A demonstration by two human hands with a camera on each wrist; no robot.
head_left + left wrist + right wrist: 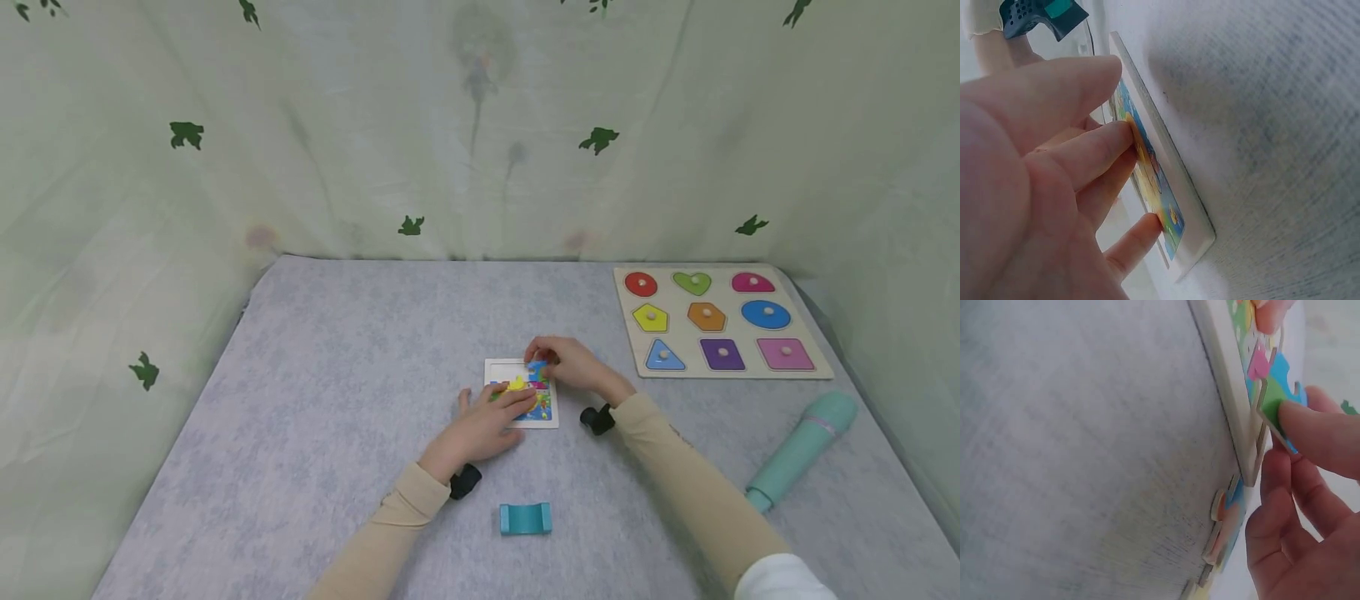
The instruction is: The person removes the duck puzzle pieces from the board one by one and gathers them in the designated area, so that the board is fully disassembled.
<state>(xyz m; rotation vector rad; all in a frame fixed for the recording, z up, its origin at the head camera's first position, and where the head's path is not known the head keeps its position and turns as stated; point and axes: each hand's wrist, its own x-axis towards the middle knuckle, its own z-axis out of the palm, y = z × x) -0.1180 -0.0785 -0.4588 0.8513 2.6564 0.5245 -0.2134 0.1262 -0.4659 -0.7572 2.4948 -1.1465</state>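
A small jigsaw puzzle in a white-framed tray (556, 415) lies on the grey cloth, partly filled with colourful picture pieces. My left hand (483, 429) rests over its lower left, and in the left wrist view the fingertips (1124, 132) touch the puzzle's face. At the tray's upper right corner is my right hand (573, 364). Between thumb and fingers it pinches a blue and green puzzle piece (1277, 394), tilted over the frame's corner beside a pink patch of the picture. Bare white tray floor shows along the upper left of the puzzle.
Loose puzzle pieces (1229, 519) lie past the tray's corner in the right wrist view. A shape-peg board (720, 300) occupies the back right. Nearer lies a mint-green microphone-shaped thing (798, 446). A teal curved block (525, 519) sits in front, between the forearms.
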